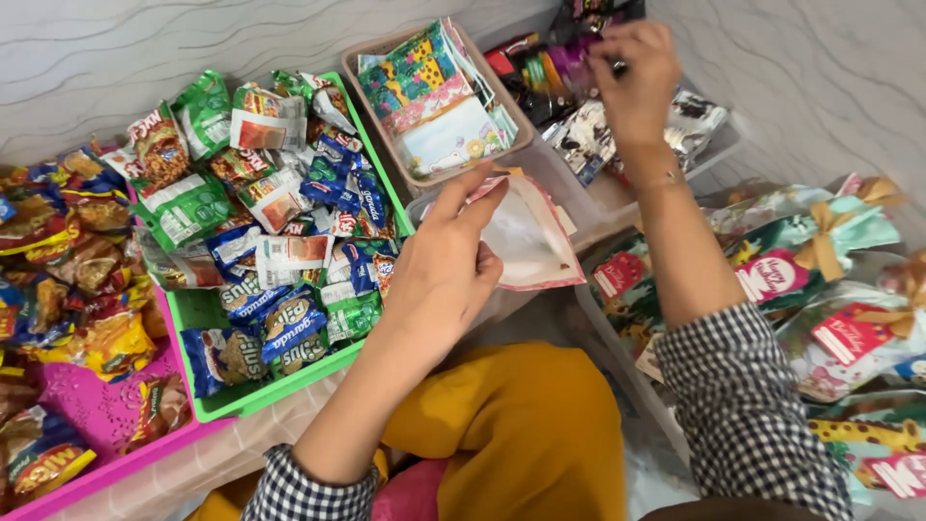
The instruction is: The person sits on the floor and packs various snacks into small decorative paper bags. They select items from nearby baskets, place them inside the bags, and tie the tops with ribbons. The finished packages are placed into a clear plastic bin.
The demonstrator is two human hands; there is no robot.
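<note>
Holding a small paper gift bag [526, 241] open at its mouth, the left hand [444, 270] pinches the near edge between thumb and fingers. The bag is white inside with a pink patterned border and hangs just above the person's lap, in front of a clear plastic tub [569, 183]. It looks light and thin, likely to crumple or tear if squeezed, so the folded rim seems the safest place to grip.

The right hand [632, 72] is raised well apart from the left, fingertips closed on a small purple-wrapped sweet [577, 53] above a tray of mixed candies [540, 87]. The sweet looks tiny and slick in its wrapper, best held by a fingertip pinch.

Beside them sits a beige basket [381, 106] of flat printed bags. To the left, a green tray [280, 386] is heaped with snack packets, and a pink tray [106, 453] holds more. On the right lie filled gift bags [820, 280] tied with gold ribbons.
</note>
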